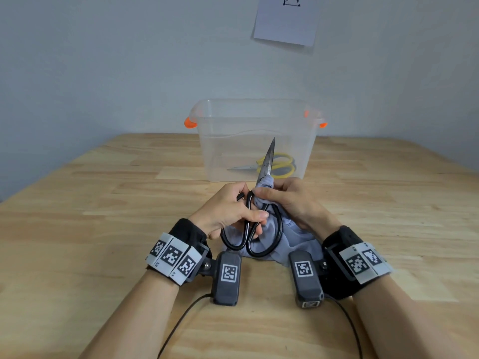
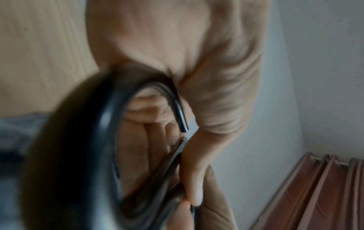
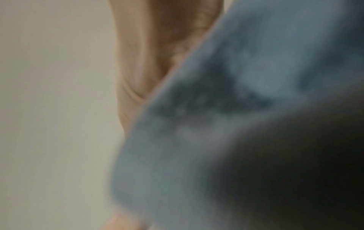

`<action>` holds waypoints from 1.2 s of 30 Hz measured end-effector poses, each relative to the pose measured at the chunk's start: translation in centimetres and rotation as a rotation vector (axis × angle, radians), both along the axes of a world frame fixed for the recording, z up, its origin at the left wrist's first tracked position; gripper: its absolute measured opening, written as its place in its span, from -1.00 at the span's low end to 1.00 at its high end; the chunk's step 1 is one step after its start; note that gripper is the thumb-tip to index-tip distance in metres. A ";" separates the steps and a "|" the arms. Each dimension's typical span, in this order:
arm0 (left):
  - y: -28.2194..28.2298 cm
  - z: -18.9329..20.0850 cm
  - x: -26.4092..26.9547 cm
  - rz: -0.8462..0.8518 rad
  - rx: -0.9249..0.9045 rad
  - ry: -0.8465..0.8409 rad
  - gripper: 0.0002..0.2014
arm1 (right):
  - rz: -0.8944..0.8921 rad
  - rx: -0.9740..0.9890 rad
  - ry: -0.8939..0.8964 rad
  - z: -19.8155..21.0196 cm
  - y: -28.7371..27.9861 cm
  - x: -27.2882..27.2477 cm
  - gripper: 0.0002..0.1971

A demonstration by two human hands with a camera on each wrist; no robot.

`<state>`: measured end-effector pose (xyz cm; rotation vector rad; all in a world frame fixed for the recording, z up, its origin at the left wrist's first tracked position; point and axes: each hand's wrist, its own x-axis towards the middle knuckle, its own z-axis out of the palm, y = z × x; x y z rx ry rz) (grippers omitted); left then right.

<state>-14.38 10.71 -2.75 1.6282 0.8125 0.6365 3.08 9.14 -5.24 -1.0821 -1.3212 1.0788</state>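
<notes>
Black-handled scissors [image 1: 261,221] with a dark steel blade point up and away from me over the table's middle. My left hand [image 1: 228,211] grips their handle loops, with the thumb across the front. My right hand [image 1: 287,196] pinches a grey-blue cloth [image 1: 290,239] wrapped round the base of the blade. The rest of the cloth hangs down to the table between my wrists. In the left wrist view the black scissors handle [image 2: 110,124] curves past the curled fingers, blurred. The right wrist view is filled by the blurred cloth [image 3: 226,124].
A clear plastic bin [image 1: 255,137] with orange latches stands behind my hands on the wooden table [image 1: 77,229]. Inside it lie yellow-handled scissors [image 1: 277,165]. A paper sheet [image 1: 286,19] hangs on the wall. Cables trail from the wrist cameras toward me.
</notes>
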 end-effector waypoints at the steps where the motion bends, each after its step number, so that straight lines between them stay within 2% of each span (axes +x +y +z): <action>1: 0.0 0.0 0.0 -0.008 0.005 0.005 -0.70 | -0.025 0.011 -0.015 -0.1 0.0 -0.1 -0.67; 4: -0.1 0.0 0.0 -0.037 0.018 0.015 -0.73 | -0.087 0.040 -0.081 -0.3 0.3 -0.5 -0.46; 8: -0.2 0.1 0.1 -0.041 0.021 0.001 -0.71 | -0.148 0.086 -0.112 -0.1 0.3 -0.7 -0.65; 10: -0.2 0.1 0.2 -0.036 0.022 -0.002 -0.67 | -0.170 0.091 -0.161 0.0 0.3 -0.8 -0.67; 17: -0.3 0.3 0.1 -0.021 0.039 -0.002 -0.62 | -0.221 0.101 -0.196 0.1 0.3 -0.9 -0.48; 21: -0.3 0.3 0.1 0.001 0.016 -0.016 -0.60 | -0.086 0.025 -0.122 0.0 0.4 -0.6 -0.25; 23: -0.1 0.2 0.2 0.016 -0.005 -0.017 -0.61 | -0.028 -0.019 -0.085 0.1 0.3 -0.2 -0.34; 26: -0.1 0.0 0.3 0.032 -0.009 -0.015 -0.62 | 0.014 -0.033 -0.051 0.4 0.0 0.4 -0.67; 28: 0.0 0.0 0.2 0.038 -0.008 -0.034 -0.62 | -0.009 0.008 -0.059 0.3 0.0 0.2 -0.73; 33: -0.1 0.0 0.4 0.017 0.016 -0.038 -0.61 | -0.200 0.106 -0.160 0.2 0.3 -1.1 -0.51; 36: -0.1 -0.1 0.4 0.024 0.027 -0.006 -0.61 | -0.251 0.100 -0.227 0.2 0.5 -1.2 -0.35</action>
